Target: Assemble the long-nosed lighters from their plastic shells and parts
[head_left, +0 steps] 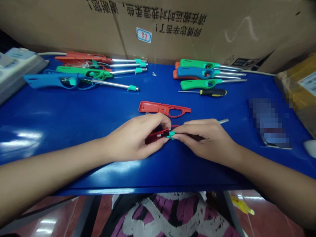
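My left hand (134, 136) is closed around a red lighter casing (153, 135), which my fingers partly cover. A small green trigger piece (170, 134) sits at the casing, with the thumb and fingertips of my right hand (211, 135) pinched on it. Past my right knuckles pokes a silvery tube end (224, 121); the rest of it is hidden under that hand. Just beyond my fingers lies a separate red half shell (150, 107), its hollow inner side facing up.
Several opened lighters, with a blue one (46, 81) nearest, lie at back left. Closed lighters, including a green one (195, 85), lie at back right beside a screwdriver (213, 92). A phone (269, 121) rests at right. A cardboard box (74, 29) walls off the back.
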A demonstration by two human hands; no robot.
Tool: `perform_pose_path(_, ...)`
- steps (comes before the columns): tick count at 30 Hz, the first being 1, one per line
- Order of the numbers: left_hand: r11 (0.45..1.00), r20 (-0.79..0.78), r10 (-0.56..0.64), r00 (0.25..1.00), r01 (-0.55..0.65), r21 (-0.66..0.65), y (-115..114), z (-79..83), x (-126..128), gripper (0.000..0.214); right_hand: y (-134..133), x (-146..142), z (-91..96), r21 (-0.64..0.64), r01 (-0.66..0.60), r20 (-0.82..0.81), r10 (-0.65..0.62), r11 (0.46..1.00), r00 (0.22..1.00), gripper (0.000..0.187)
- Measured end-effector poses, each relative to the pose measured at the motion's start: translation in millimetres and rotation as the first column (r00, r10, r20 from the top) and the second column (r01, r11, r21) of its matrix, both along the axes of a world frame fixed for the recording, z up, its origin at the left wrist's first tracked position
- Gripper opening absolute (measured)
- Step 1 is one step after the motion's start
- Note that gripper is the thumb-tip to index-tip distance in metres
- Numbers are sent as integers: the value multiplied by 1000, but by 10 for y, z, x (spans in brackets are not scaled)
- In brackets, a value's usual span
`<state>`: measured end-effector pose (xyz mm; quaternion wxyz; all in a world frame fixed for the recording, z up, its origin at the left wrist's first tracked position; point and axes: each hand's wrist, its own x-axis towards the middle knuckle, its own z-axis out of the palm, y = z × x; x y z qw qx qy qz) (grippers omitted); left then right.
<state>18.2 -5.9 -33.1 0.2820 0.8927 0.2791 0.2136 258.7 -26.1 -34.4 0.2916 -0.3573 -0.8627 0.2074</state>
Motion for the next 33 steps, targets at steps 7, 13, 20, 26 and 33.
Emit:
perform_pose_path(7,998,-3,-16,1000,16,66,-5,-33,5,13,-4,-11,22,-11,-7,73,8,1000,997,20)
perform_pose_path(13,996,5,0,1000,-1,89,-15,-31,17,13,-28,-21,11,-1,27,144,-26,1000,989,23)
perform_pose_path(20,992,4,15,1000,-16,123,-8,-39,14,15,-7,-19,19,-49,15,12,-15,999,1000,15)
perform_pose_path(26,990,43,1,999,-7,139,-7,-23,11,13,6,-9,35,-60,2,41,1,998,999,10)
perform_pose_path(33,987,34,29,999,-34,159,-23,-15,2,11,11,-11,23,-46,13,15,-12,999,1000,11)
